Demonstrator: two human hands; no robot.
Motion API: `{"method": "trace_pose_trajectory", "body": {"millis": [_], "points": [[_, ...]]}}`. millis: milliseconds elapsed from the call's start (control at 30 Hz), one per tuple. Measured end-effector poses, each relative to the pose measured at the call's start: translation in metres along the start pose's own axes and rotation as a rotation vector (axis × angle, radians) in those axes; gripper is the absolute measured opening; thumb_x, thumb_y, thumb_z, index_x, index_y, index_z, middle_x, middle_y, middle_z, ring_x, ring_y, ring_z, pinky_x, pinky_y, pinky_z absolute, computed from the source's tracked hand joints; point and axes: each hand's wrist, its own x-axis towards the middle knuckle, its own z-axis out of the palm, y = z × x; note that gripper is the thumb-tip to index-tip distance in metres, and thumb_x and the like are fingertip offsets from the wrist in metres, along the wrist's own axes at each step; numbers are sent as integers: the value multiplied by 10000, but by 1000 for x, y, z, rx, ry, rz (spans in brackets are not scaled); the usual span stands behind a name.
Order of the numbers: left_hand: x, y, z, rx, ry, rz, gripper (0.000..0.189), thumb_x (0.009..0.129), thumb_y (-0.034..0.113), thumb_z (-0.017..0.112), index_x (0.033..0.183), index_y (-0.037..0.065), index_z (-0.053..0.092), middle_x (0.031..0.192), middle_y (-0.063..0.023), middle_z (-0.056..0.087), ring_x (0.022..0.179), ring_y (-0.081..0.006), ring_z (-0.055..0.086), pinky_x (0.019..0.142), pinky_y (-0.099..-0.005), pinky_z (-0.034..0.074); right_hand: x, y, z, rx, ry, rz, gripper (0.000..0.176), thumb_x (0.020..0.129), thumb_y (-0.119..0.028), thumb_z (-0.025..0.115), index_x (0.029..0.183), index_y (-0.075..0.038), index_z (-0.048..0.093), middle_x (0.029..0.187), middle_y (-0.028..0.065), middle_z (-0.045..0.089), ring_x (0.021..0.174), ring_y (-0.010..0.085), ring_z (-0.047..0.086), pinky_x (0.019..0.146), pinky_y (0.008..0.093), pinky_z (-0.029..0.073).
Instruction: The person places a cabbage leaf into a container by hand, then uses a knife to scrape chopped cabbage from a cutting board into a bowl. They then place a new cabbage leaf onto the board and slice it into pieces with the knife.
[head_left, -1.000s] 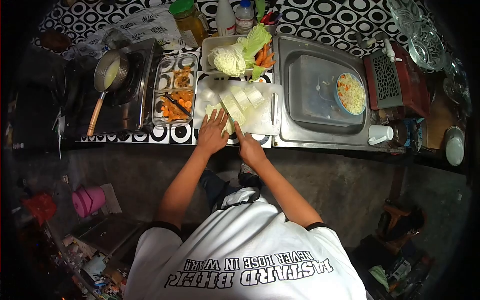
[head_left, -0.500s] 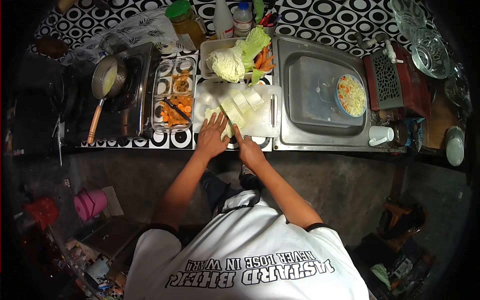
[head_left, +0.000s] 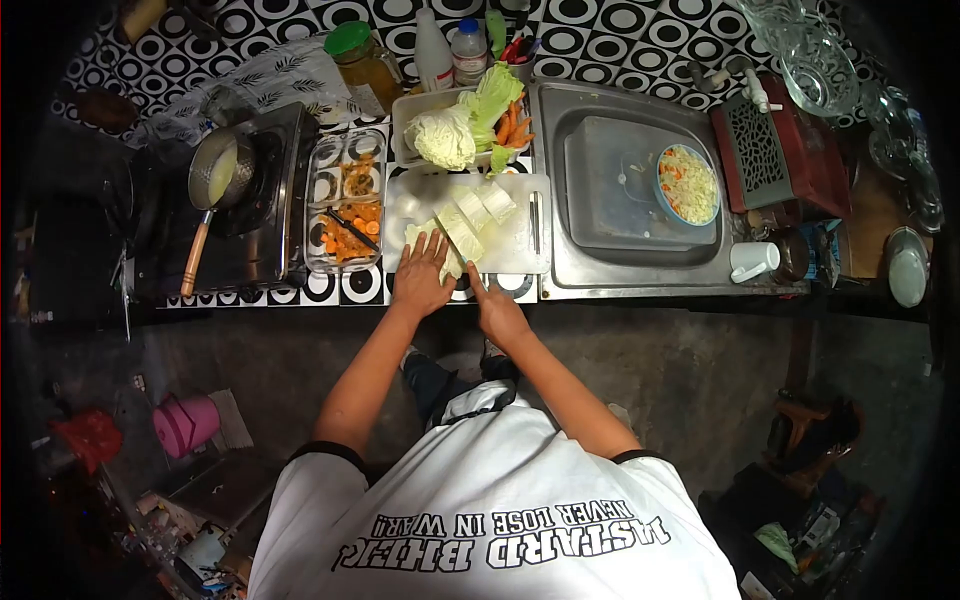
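Note:
My left hand [head_left: 424, 275] lies with its fingers spread on pale cabbage leaves [head_left: 455, 240] at the front of the white cutting board [head_left: 517, 250]. Just right of it, my right hand [head_left: 497, 308] is closed round a knife [head_left: 455, 250], its handle mostly hidden in the grip and the index finger stretched along it. The thin blade lies across the leaves, pointing away from me. Cut cabbage pieces [head_left: 490, 205] rest behind the blade. Beyond the board, a tray [head_left: 405, 130] holds a cabbage [head_left: 443, 138], green leaves and carrots [head_left: 514, 125].
On the left stand a stove [head_left: 270, 200] with a wooden-handled pan [head_left: 220, 172] and a sectioned container [head_left: 318, 180] of carrot pieces. At right, a bowl [head_left: 687, 185] of chopped vegetables sits on a lid in the sink [head_left: 560, 265], near a white mug [head_left: 755, 261].
The view has shifted slightly. Both hands stay at the cabbage, and the knife blade appears a little lower against the leaves.

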Motion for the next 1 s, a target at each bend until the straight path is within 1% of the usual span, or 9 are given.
{"method": "trace_pose_trajectory", "body": {"millis": [67, 133, 367, 467, 533, 767, 867, 933, 1000], "points": [[-3, -1, 1, 6, -7, 3, 693, 857, 373, 488, 1478, 100, 345, 1571, -84, 244, 1451, -267, 212, 1188, -430, 147, -7, -2, 2, 7, -15, 18, 879, 767, 48, 499, 1534, -108, 97, 948, 325, 571, 814, 481, 607, 742, 507, 503], [-2, 0, -2, 5, -10, 3, 690, 860, 373, 490, 1478, 103, 346, 1571, -84, 245, 1451, -267, 213, 1186, -432, 155, -11, -1, 6, -48, 22, -7, 877, 780, 26, 515, 1536, -128, 99, 884, 266, 571, 758, 431, 632, 684, 483, 522], [-4, -3, 1, -11, 15, 18, 694, 855, 364, 502, 1478, 103, 346, 1569, -93, 245, 1448, -275, 221, 1178, -443, 178, -27, 4, 10, -68, 21, 8, 887, 779, 28, 518, 1539, -137, 90, 895, 262, 553, 764, 429, 630, 685, 476, 520], [-4, -6, 1, -54, 41, 40, 698, 847, 360, 512, 1474, 98, 351, 1563, -104, 257, 1445, -284, 226, 1176, -444, 182, -26, 5, 13, -61, 25, -3, 900, 775, 34, 520, 1538, -131, 74, 920, 272, 554, 775, 431, 632, 689, 475, 520], [-5, -8, 1, -47, 65, 69, 701, 837, 351, 525, 1469, 97, 359, 1555, -112, 274, 1440, -293, 237, 1174, -446, 191, -23, 6, 14, 1, 8, 25, 902, 773, 63, 486, 1539, -159, 65, 1014, 337, 560, 840, 487, 604, 764, 502, 497], [-4, -12, 4, -63, 103, 77, 693, 827, 330, 535, 1461, 103, 372, 1543, -103, 304, 1428, -291, 265, 1169, -442, 210, -11, 2, 10, -8, -2, 25, 893, 778, 73, 476, 1536, -147, 59, 1047, 346, 555, 906, 496, 595, 795, 500, 492], [-1, -17, 5, -132, 114, 68, 662, 832, 288, 534, 1450, 101, 388, 1532, -96, 327, 1419, -278, 287, 1164, -435, 224, -21, 0, 2, 4, -64, 56, 889, 783, 79, 472, 1534, -136, 48, 1096, 352, 547, 951, 498, 584, 837, 495, 483], [1, -22, 7, -233, 126, 68, 629, 835, 225, 532, 1438, 103, 402, 1523, -97, 343, 1414, -258, 299, 1163, -432, 228, -33, 9, 7, -5, 41, -8, 849, 763, 81, 483, 1514, -85, 125, 1049, 322, 559, 900, 470, 606, 770, 500, 497], [-1, -28, 7, -329, 206, 83, 568, 837, 142, 529, 1397, 83, 456, 1472, -122, 415, 1381, -270, 357, 1142, -412, 280, -39, 17, 8, 15, 52, -1, 801, 770, 81, 477, 1494, -72, 169, 1090, 321, 554, 938, 469, 598, 798, 503, 492]]}}
